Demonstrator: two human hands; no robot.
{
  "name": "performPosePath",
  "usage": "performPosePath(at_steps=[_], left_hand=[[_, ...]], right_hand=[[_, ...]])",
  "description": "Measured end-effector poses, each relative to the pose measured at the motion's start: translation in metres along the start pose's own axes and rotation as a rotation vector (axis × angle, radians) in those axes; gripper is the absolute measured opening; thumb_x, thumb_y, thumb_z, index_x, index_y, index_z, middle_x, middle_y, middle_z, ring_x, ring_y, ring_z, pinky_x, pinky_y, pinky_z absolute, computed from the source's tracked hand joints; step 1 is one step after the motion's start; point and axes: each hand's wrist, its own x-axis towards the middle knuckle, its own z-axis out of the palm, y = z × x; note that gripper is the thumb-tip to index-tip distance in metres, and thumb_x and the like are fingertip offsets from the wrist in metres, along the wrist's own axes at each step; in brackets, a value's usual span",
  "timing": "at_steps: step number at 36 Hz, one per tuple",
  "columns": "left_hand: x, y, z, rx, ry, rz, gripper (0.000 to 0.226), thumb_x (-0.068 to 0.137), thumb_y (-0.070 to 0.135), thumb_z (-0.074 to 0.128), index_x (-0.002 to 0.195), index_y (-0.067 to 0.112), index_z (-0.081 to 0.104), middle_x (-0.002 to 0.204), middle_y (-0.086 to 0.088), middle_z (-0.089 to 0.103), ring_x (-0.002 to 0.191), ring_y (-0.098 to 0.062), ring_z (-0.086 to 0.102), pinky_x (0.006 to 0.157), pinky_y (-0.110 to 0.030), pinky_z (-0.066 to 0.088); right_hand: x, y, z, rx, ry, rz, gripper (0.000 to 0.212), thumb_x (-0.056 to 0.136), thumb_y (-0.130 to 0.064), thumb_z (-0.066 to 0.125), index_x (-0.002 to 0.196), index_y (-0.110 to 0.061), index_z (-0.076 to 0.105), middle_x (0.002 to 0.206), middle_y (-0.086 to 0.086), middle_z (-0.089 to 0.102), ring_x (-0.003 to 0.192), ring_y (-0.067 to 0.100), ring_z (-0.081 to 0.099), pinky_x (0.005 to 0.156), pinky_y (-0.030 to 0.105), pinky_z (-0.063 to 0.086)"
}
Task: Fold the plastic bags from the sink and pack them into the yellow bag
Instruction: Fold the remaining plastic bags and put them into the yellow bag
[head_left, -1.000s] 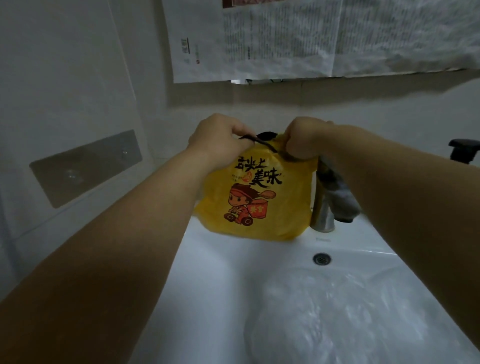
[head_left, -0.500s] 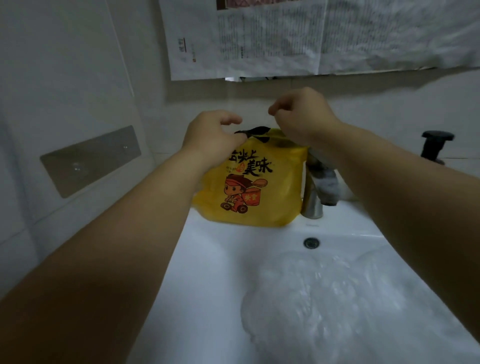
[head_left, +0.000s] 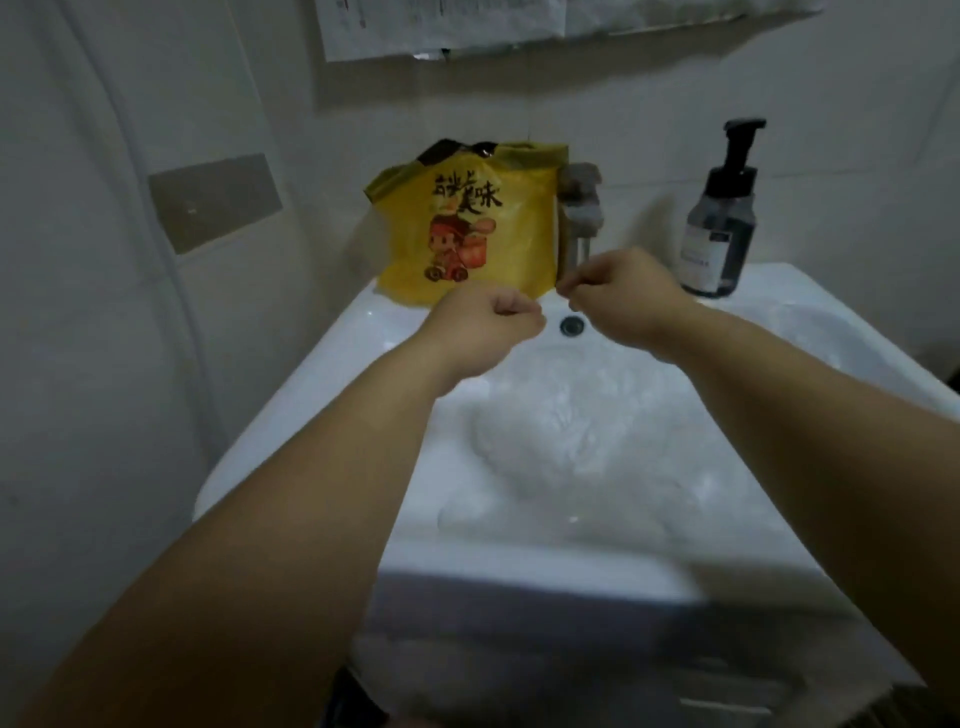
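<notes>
Room: pale tiled walls are meeting in a corner, with a grey metal plate (head_left: 215, 200) sitting fixed on the left wall and printed paper sheets (head_left: 441, 26) hanging along the top of the back wall. Surface: a white sink (head_left: 332, 364) is filling the middle of the view, its overflow hole (head_left: 571, 325) showing at the back of the basin. Containers, left to right: the yellow bag (head_left: 498, 249) is standing upright on the sink's back ledge, left of centre and just beside the metal faucet (head_left: 579, 208). Something black is showing at its mouth, and the rest of its contents are hidden. Its front is bearing black characters above a cartoon figure in red riding a scooter, and its plastic is creasing near the top. Clear plastic bags (head_left: 571, 441) are lying crumpled in the basin, blurred into one pale heap. A grey-tinted pump bottle (head_left: 719, 228) with a black head is standing on the right back corner. Hands: the left hand (head_left: 488, 325) is hovering over the back of the basin in front of the yellow bag, fingers curling into the palm and gripping nothing visible. The right hand (head_left: 618, 291) is hovering just beside it, below the faucet, thumb and fingers drawing together with nothing visible between them.
</notes>
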Motion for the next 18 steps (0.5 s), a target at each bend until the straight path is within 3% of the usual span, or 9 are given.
performPosePath(at_steps=[3, 5, 8, 10, 11, 13, 15, 18], left_hand=[[-0.024, -0.016, 0.024, 0.031, -0.102, -0.101, 0.026, 0.089, 0.025, 0.068, 0.114, 0.017, 0.069, 0.116, 0.003, 0.066, 0.102, -0.012, 0.059, 0.074, -0.020, 0.044], [-0.036, -0.022, 0.036, 0.099, -0.202, -0.150, 0.036, 0.088, 0.029, 0.069, 0.123, 0.019, 0.065, 0.126, 0.003, 0.061, 0.106, -0.013, 0.057, 0.084, -0.023, 0.042], [-0.049, -0.024, 0.050, 0.246, -0.444, -0.213, 0.054, 0.085, 0.037, 0.071, 0.136, 0.026, 0.054, 0.138, 0.002, 0.050, 0.118, -0.017, 0.052, 0.099, -0.030, 0.043], [-0.053, -0.024, 0.058, 0.284, -0.574, -0.272, 0.064, 0.083, 0.038, 0.073, 0.141, 0.028, 0.047, 0.143, 0.001, 0.045, 0.125, -0.020, 0.049, 0.102, -0.035, 0.045], [-0.054, -0.025, 0.063, 0.299, -0.620, -0.295, 0.065, 0.084, 0.035, 0.074, 0.142, 0.028, 0.046, 0.143, 0.001, 0.046, 0.124, -0.020, 0.049, 0.098, -0.033, 0.047], [-0.054, -0.027, 0.070, 0.341, -0.665, -0.296, 0.059, 0.085, 0.026, 0.073, 0.139, 0.026, 0.049, 0.133, 0.001, 0.051, 0.112, -0.017, 0.053, 0.082, -0.025, 0.051], [-0.051, -0.031, 0.074, 0.378, -0.644, -0.259, 0.047, 0.087, 0.016, 0.070, 0.132, 0.021, 0.058, 0.113, 0.000, 0.057, 0.094, -0.014, 0.056, 0.069, -0.019, 0.049], [-0.042, -0.036, 0.075, 0.339, -0.415, -0.202, 0.026, 0.089, 0.015, 0.067, 0.114, 0.017, 0.069, 0.099, 0.001, 0.063, 0.083, -0.013, 0.057, 0.063, -0.018, 0.046]], right_hand=[[-0.026, 0.021, 0.009, -0.052, -0.130, 0.104, 0.026, 0.093, -0.013, 0.053, 0.114, -0.008, 0.068, 0.095, 0.003, 0.065, 0.072, 0.012, 0.053, 0.063, 0.023, 0.043], [-0.039, 0.033, 0.008, -0.076, -0.241, 0.182, 0.031, 0.092, -0.015, 0.057, 0.121, -0.008, 0.065, 0.120, 0.007, 0.063, 0.096, 0.020, 0.058, 0.079, 0.030, 0.047], [-0.057, 0.043, 0.003, -0.352, -0.537, 0.253, 0.064, 0.087, -0.029, 0.067, 0.144, -0.015, 0.041, 0.150, 0.004, 0.038, 0.132, 0.024, 0.040, 0.101, 0.031, 0.035], [-0.065, 0.052, 0.003, -0.553, -0.700, 0.340, 0.084, 0.084, -0.033, 0.071, 0.152, -0.019, 0.023, 0.157, 0.004, 0.026, 0.139, 0.026, 0.032, 0.109, 0.035, 0.030], [-0.068, 0.060, 0.004, -0.630, -0.740, 0.380, 0.084, 0.084, -0.030, 0.071, 0.152, -0.018, 0.023, 0.155, 0.007, 0.029, 0.137, 0.027, 0.036, 0.109, 0.036, 0.033], [-0.073, 0.074, 0.006, -0.744, -0.754, 0.364, 0.064, 0.085, -0.021, 0.069, 0.143, -0.010, 0.043, 0.140, 0.010, 0.049, 0.121, 0.026, 0.053, 0.100, 0.032, 0.044], [-0.073, 0.080, 0.004, -0.724, -0.646, 0.299, 0.037, 0.089, -0.018, 0.060, 0.123, -0.002, 0.061, 0.113, 0.009, 0.063, 0.093, 0.021, 0.059, 0.077, 0.025, 0.046], [-0.064, 0.081, -0.002, -0.222, -0.367, 0.332, 0.018, 0.092, -0.018, 0.059, 0.100, -0.003, 0.065, 0.090, 0.012, 0.061, 0.073, 0.023, 0.055, 0.058, 0.028, 0.043]])
